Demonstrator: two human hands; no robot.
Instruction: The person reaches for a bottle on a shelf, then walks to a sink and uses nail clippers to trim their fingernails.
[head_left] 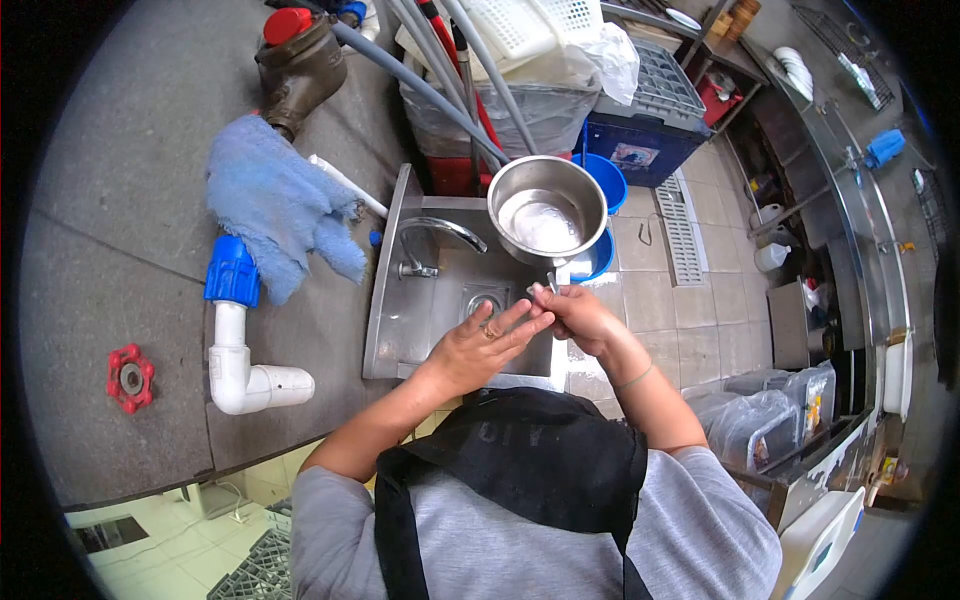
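A round stainless steel saucepan (541, 222) with a shiny bottom sits over the right part of the sink, its handle pointing toward me. My right hand (578, 315) is closed at the end of that handle, with thumb and fingers pressed together. Over the basin, my left hand (487, 343) has its fingers stretched out, the tips right at the right hand's fingertips. A ring shows on one left finger. Behind the left hand lies the steel sink (432, 340) with its drain. A curved faucet (445, 228) arches in from the left side.
Left of the sink, a blue cloth (275, 200) hangs over pipework above a grey surface with a red valve wheel (131, 378). Mop poles (462, 70) lean near a lined bin (450, 135). Blue buckets (606, 185) stand beyond the pan. A floor drain grate (680, 235) runs at right.
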